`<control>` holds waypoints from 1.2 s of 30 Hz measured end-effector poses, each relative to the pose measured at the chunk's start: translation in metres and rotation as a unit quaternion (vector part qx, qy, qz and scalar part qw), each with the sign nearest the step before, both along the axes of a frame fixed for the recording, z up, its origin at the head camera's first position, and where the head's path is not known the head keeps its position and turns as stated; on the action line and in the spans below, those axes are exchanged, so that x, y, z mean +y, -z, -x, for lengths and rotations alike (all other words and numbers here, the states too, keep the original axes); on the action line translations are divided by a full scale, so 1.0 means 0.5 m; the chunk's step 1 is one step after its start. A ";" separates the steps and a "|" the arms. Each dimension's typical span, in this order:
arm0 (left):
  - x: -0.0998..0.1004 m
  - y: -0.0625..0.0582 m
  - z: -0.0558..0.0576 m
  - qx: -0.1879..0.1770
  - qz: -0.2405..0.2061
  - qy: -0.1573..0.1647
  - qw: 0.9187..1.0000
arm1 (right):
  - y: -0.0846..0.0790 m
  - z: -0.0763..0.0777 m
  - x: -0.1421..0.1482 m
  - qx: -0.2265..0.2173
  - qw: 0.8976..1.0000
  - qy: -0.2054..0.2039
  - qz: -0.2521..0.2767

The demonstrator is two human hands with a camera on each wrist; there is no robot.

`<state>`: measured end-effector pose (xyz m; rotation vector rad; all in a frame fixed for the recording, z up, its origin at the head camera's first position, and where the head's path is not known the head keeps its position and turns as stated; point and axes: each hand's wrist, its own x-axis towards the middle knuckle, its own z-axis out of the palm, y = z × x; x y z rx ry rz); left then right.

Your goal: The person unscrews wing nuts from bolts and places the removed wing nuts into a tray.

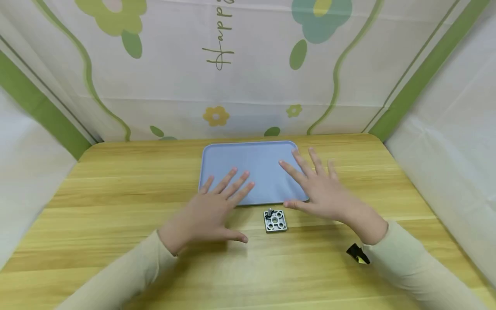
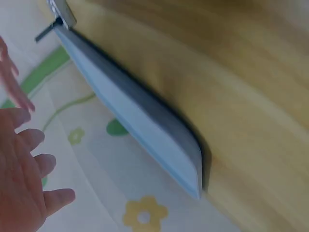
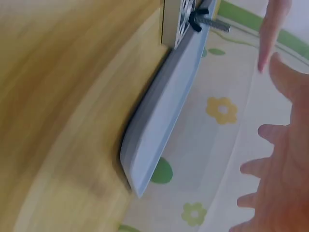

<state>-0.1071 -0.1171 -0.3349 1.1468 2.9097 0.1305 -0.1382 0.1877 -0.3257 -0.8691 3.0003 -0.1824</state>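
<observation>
My left hand [image 1: 207,211] is spread with fingers straight, over the left front of the blue tray [image 1: 257,165]. Opposite it, my right hand [image 1: 323,191] also has its fingers splayed, above the tray's right front corner. Both palms face down and neither hand holds anything. Between the two thumbs, just in front of the tray, lies a square grey metal block [image 1: 275,225] with round holes. A threaded bolt [image 3: 216,24] with a black wing nut [image 3: 195,20] stands up from one corner hole of the block.
A small black and yellow object [image 1: 358,254] lies beside my right sleeve, partly covered by it. The wooden table [image 1: 128,185] meets a white flowered curtain [image 1: 252,86] at the back. White cloth hangs at both sides.
</observation>
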 end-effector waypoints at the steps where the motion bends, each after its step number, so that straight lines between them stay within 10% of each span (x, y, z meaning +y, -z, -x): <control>1: 0.009 0.004 -0.001 -0.006 -0.002 0.007 1.000 | 0.001 -0.003 -0.002 0.003 1.000 -0.011 0.004; 19: 0.092 0.050 -0.002 -0.019 -0.006 0.002 1.000 | 0.024 -0.033 -0.053 0.054 0.987 -0.140 0.058; 36: 0.122 0.064 0.005 -0.076 -0.047 -0.026 0.996 | 0.046 -0.035 -0.067 -0.019 0.987 -0.128 0.096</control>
